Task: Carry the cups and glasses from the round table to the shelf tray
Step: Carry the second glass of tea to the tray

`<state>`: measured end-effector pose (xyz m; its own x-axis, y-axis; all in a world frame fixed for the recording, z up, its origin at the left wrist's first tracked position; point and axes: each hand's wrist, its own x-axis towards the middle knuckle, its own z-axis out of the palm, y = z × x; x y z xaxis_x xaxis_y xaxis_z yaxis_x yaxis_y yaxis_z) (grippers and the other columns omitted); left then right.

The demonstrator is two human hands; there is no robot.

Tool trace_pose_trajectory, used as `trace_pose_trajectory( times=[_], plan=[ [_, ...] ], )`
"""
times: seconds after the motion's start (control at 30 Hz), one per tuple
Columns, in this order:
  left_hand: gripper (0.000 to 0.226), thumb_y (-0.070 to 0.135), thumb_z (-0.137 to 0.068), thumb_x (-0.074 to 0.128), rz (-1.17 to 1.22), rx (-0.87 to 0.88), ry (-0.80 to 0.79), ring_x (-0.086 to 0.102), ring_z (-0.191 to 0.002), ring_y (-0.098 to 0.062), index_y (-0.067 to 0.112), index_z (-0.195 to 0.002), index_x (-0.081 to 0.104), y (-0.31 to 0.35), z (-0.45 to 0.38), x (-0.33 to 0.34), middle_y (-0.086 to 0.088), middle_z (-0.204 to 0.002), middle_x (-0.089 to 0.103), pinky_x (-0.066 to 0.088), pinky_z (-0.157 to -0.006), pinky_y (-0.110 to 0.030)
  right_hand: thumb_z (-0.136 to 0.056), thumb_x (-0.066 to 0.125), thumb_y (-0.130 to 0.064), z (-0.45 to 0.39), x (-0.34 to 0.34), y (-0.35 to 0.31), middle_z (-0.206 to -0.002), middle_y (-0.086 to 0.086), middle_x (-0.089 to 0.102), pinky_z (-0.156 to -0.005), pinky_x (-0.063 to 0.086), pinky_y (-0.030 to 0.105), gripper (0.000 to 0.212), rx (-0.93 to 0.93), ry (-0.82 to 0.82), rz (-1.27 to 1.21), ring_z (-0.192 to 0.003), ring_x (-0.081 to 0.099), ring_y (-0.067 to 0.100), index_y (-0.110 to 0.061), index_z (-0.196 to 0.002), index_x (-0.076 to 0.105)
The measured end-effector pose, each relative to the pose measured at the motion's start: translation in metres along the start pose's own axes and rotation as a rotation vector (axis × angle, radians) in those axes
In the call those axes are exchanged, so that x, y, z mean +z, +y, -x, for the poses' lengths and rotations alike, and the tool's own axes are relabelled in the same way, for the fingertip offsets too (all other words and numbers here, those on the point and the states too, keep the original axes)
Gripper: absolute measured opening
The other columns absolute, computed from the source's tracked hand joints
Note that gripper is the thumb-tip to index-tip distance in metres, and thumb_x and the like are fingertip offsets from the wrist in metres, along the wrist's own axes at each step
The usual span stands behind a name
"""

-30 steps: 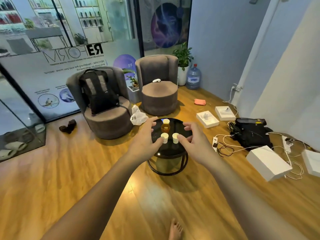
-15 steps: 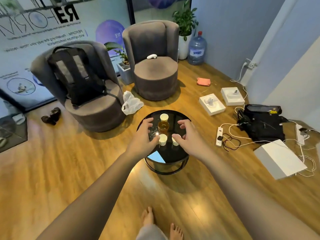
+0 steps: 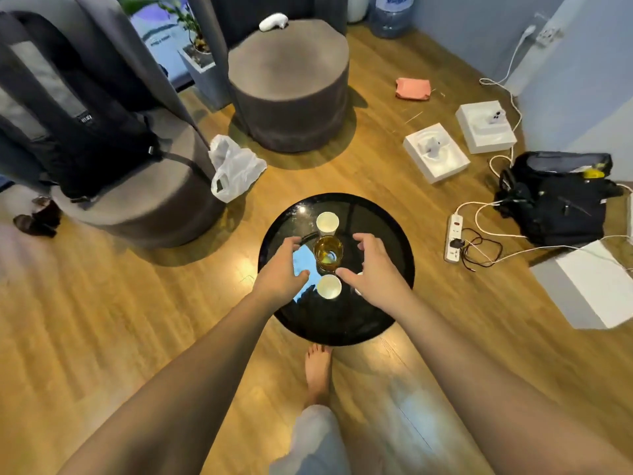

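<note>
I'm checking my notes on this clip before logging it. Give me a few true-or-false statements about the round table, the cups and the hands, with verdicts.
1. The amber glass stands between the two hands. True.
2. The left hand already grips a white cup. False: its fingers are spread and hold nothing.
3. A white paper cup stands on the far side of the glass. True.
4. The round table has a white top. False: it is black and glossy.
5. The right hand is lifting the glass. False: it hovers beside it, and the glass stands on the table.
6. Another white cup stands nearer the person. True.
</note>
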<state>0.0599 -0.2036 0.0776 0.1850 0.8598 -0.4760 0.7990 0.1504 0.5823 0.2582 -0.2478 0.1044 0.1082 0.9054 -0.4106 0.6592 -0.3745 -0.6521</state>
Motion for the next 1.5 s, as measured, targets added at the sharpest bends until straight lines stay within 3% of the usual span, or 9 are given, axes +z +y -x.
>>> trace_pose_trajectory(
  times=[0.17,0.37,0.57,0.8,0.93,1.13,1.33,1.43,1.5],
  plan=[
    [0.071,0.029,-0.090,0.072,-0.108,-0.012,-0.125,0.058,-0.125,-0.023,0.031,-0.148,0.030,-0.026,-0.098,0.025,0.005,-0.150,0.048,0.051,-0.100,-0.040,-0.085,0.078,-0.035,-0.089,0.033,0.024,-0.152,0.000,0.034,-0.106,0.045,0.037,0.082,0.095,-0.035,0.023,-0.138,0.042,0.019,-0.028,-0.149,0.028],
    [0.075,0.021,-0.090,0.075,-0.164,-0.066,-0.230,0.049,-0.138,-0.023,0.026,-0.150,0.030,-0.065,-0.166,0.074,0.002,-0.155,0.044,0.047,-0.108,-0.041,-0.083,0.079,-0.038,-0.152,0.086,0.060,-0.155,0.003,0.031,-0.110,0.041,0.042,0.095,0.156,-0.166,0.130,-0.142,0.036,0.025,-0.023,-0.156,0.020],
    [0.076,0.021,-0.090,0.075,-0.155,-0.006,-0.274,0.051,-0.137,-0.022,0.029,-0.152,0.033,-0.085,-0.196,0.105,0.003,-0.149,0.052,0.043,-0.113,-0.048,-0.083,0.080,-0.038,-0.182,0.129,0.078,-0.158,0.003,0.027,-0.112,0.039,0.043,0.107,0.190,-0.199,0.215,-0.141,0.037,0.029,-0.022,-0.160,0.007],
    [0.073,0.021,-0.090,0.074,-0.097,0.036,-0.257,0.049,-0.138,-0.019,0.029,-0.151,0.035,-0.093,-0.194,0.109,0.006,-0.147,0.052,0.043,-0.114,-0.049,-0.083,0.081,-0.034,-0.185,0.133,0.082,-0.154,0.001,0.029,-0.109,0.042,0.038,0.104,0.146,-0.186,0.241,-0.138,0.039,0.024,-0.021,-0.158,0.011],
    [0.070,0.020,-0.090,0.075,0.013,0.088,-0.252,0.048,-0.136,-0.016,0.032,-0.149,0.038,-0.078,-0.182,0.087,0.008,-0.144,0.053,0.042,-0.114,-0.049,-0.077,0.082,-0.042,-0.175,0.105,0.070,-0.146,0.000,0.034,-0.105,0.046,0.037,0.103,0.092,-0.153,0.192,-0.133,0.041,0.021,-0.022,-0.155,0.017],
    [0.093,0.049,-0.076,0.083,0.221,0.207,-0.167,0.045,-0.136,-0.008,0.044,-0.150,0.029,-0.021,-0.141,0.038,0.018,-0.146,0.047,0.044,-0.112,-0.045,-0.071,0.082,-0.048,-0.146,0.021,0.015,-0.142,-0.003,0.036,-0.101,0.049,0.036,0.103,0.018,-0.087,0.151,-0.133,0.039,0.017,-0.025,-0.152,0.022],
    [0.110,0.034,-0.061,0.094,0.529,0.324,-0.011,0.057,-0.128,-0.018,0.046,-0.148,0.028,0.087,-0.084,-0.011,0.009,-0.138,0.055,0.050,-0.105,-0.048,-0.070,0.080,-0.055,-0.082,-0.088,-0.059,-0.144,-0.005,0.042,-0.105,0.045,0.036,0.096,-0.068,0.108,0.029,-0.132,0.043,0.017,-0.028,-0.148,0.032],
    [0.107,0.026,-0.066,0.094,0.593,0.478,0.103,0.051,-0.131,-0.005,0.064,-0.137,0.023,0.158,-0.041,-0.037,0.024,-0.138,0.047,0.048,-0.104,-0.023,-0.074,0.080,-0.055,-0.031,-0.145,-0.095,-0.152,-0.007,0.037,-0.105,0.044,0.036,0.096,-0.137,0.247,-0.046,-0.137,0.041,0.016,-0.034,-0.151,0.028],
    [0.101,0.027,-0.071,0.093,0.680,0.560,0.195,0.049,-0.133,-0.006,0.066,-0.137,0.025,0.209,0.000,-0.057,0.027,-0.139,0.046,0.050,-0.103,-0.024,-0.074,0.081,-0.055,0.010,-0.183,-0.117,-0.154,-0.008,0.037,-0.106,0.047,0.038,0.096,-0.181,0.366,-0.198,-0.139,0.041,0.016,-0.037,-0.152,0.027]
  ],
)
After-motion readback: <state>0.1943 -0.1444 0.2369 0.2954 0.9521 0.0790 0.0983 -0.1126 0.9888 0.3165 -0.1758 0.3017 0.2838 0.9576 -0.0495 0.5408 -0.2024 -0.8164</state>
